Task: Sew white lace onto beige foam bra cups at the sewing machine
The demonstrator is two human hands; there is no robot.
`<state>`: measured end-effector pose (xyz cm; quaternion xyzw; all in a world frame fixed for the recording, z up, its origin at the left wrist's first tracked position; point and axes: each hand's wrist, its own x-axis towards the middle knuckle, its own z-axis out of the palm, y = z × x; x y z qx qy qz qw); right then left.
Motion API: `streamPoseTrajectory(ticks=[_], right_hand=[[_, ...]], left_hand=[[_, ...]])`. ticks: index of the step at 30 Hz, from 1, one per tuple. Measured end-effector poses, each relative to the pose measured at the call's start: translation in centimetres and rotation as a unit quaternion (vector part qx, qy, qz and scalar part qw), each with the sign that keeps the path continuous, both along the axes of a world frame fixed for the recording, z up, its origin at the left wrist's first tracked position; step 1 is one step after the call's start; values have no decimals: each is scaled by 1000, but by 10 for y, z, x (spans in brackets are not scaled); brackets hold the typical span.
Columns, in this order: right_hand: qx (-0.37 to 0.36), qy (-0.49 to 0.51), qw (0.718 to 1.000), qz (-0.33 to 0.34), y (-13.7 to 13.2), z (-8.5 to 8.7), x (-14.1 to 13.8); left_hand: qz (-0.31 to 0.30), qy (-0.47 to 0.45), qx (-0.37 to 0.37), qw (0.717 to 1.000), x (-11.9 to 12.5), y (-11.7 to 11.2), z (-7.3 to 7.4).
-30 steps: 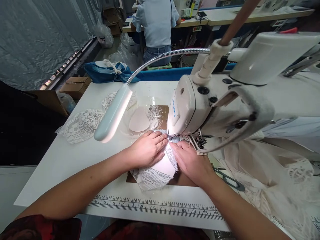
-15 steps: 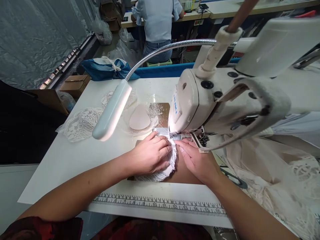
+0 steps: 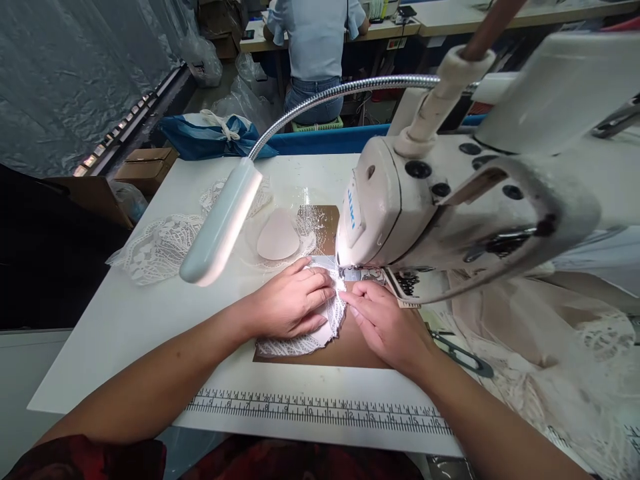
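Evenly spread, the fingers of the left hand (image 3: 295,303) are lying over a white lace-edged piece (image 3: 295,345), palm down and unclenched, resting on it rather than gripping it. The right hand (image 3: 387,323) is bending in from the other side, its index finger reaching to the lace edge and its other fingers curling; whether it is pinching the fabric, I cannot tell. The piece is lying just in front of the needle area of a white sewing machine (image 3: 373,200), partly on a brown plate (image 3: 367,350) set on the white counter (image 3: 125,327).

Beyond the left hand, a smooth pale cup-shaped pad (image 3: 279,237) is resting on sheer, lace-trimmed fabric, and more white lace (image 3: 160,250) is lying farther left. A lamp (image 3: 223,227) on a bent metal neck is hanging over that side, glowing along its edge. Beside the right forearm, a dark green tool (image 3: 465,357) is lying near a heap of sheer pale fabric (image 3: 525,333). A ruler scale (image 3: 320,410) is running along the near edge. Farther back, a person in a light blue top (image 3: 315,40) is sitting facing away.
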<state>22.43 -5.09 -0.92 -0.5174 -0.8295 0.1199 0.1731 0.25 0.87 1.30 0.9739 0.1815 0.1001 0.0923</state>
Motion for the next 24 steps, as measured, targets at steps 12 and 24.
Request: streamPoseTrajectory(ticks=[12, 24], right_hand=[[17, -2, 999, -29, 7, -1, -2], [51, 13, 998, -24, 7, -2, -3]], left_hand=[[26, 4, 58, 998, 6, 0, -3], [9, -18, -19, 1000, 6, -4, -8]])
